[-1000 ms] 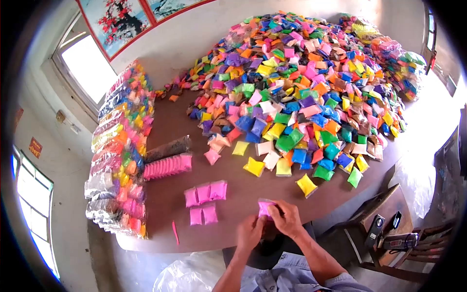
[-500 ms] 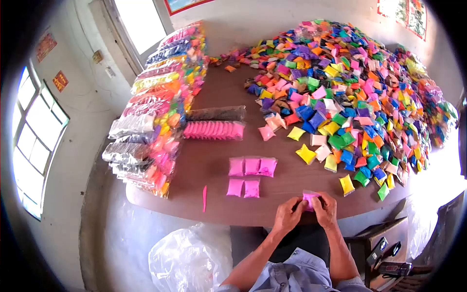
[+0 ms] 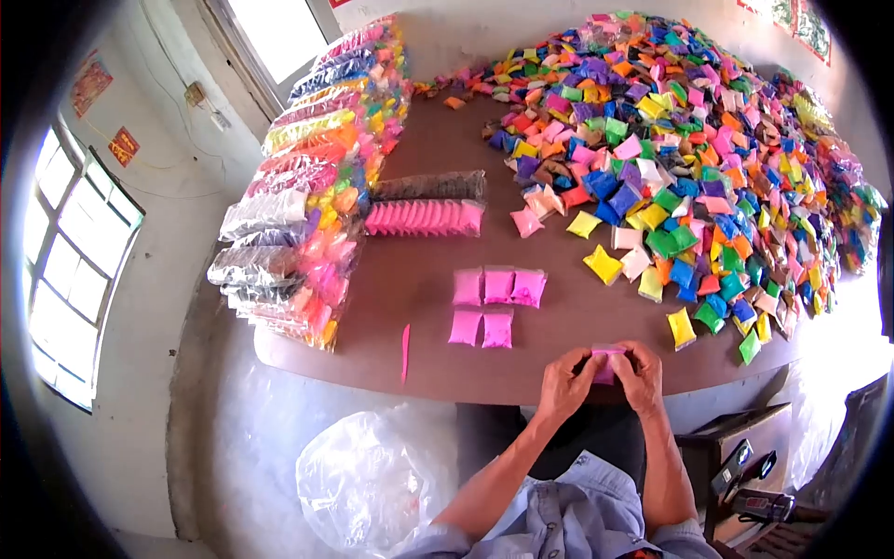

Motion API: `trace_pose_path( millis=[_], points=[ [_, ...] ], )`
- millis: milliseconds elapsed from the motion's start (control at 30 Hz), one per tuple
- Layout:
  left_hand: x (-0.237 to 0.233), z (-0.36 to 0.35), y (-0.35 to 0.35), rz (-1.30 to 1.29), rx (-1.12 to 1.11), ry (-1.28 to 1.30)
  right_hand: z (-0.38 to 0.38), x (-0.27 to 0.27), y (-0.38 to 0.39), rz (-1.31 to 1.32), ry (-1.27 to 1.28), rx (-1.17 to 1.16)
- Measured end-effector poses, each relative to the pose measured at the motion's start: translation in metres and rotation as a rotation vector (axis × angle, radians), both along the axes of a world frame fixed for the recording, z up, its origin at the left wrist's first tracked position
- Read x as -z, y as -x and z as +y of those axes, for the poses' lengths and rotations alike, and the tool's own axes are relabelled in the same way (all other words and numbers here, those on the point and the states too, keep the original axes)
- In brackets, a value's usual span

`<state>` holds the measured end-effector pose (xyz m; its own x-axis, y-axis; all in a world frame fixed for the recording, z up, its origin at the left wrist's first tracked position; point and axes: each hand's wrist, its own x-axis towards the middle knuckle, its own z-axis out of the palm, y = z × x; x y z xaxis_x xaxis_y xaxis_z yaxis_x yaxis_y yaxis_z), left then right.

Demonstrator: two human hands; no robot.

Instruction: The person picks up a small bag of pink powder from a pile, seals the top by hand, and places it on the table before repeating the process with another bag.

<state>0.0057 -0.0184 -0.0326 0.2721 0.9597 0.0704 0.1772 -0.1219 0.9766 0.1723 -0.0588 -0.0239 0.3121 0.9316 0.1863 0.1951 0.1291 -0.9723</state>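
Observation:
Between my two hands, at the table's near edge, is a small pink packet (image 3: pixel 604 371). My left hand (image 3: pixel 568 380) pinches its left side, and my right hand (image 3: pixel 639 374) grips the right side, thumbs over its face. Left of them, several matching pink packets (image 3: pixel 499 285) lie in two short rows on the brown table (image 3: pixel 419 279). A thin pink plastic stick (image 3: pixel 405 354) rests farther left. Behind the rows are a clear bag of stacked pink packets (image 3: pixel 425 218) and a dark bag (image 3: pixel 428 185).
A large heap of mixed-colour packets (image 3: pixel 652 177) covers the table's right and back. Filled clear bags (image 3: pixel 289 214) are piled along the left. Below the table edge sits a clear plastic bag (image 3: pixel 368 470); a small wooden cabinet (image 3: pixel 745 447) stands at right with dark objects on it.
The view has tilted slightly, so the table appears higher and shifted right. Both hands stay on the pink packet, whose top edge now lies flatter between the fingers.

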Motion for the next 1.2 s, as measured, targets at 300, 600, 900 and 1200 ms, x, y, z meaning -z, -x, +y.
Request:
trace_pose_path(
  millis=[300, 600, 900, 1200],
  points=[
    [-0.006, -0.003, -0.009, -0.108, -0.041, -0.048, -0.002, -0.007, -0.004, -0.123, -0.009, 0.015],
    [0.015, -0.003, -0.006, -0.170, -0.059, -0.039, -0.003, -0.007, -0.004, -0.181, 0.004, 0.015],
    [-0.015, -0.008, -0.010, 0.094, -0.010, -0.230, -0.002, -0.010, -0.005, -0.091, -0.003, 0.016],
    [-0.021, -0.009, -0.008, 0.058, -0.005, -0.135, 0.001, -0.002, -0.007, -0.113, -0.064, -0.006]
  ],
)
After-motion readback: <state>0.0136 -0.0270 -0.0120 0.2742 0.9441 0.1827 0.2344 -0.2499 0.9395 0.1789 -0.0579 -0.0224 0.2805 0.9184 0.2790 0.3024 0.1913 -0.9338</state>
